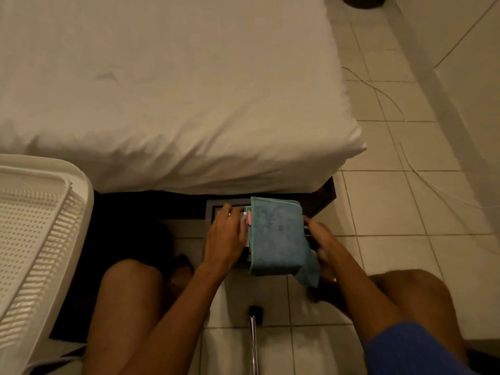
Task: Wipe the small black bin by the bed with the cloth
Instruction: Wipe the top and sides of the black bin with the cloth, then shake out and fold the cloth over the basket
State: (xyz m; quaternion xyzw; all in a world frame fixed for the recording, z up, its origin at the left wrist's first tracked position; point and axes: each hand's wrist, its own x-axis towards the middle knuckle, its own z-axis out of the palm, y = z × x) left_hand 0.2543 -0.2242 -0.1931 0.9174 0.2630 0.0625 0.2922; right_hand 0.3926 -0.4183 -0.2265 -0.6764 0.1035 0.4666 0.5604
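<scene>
Both bare arms reach forward between the bent knees. Left hand [226,239] lies flat, fingers spread. Right hand [320,239] is curled, grip unclear.

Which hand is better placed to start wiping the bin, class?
Probably the right hand: it grips the blue cloth draped over the black bin, while the left hand steadies the bin's side.

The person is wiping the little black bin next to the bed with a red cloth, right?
Not quite. The cloth is blue-green, not red; only a small pink tag at its edge is reddish. The head view shows it draped over the small black bin beside the bed, with the left hand and right hand on either side.
</scene>
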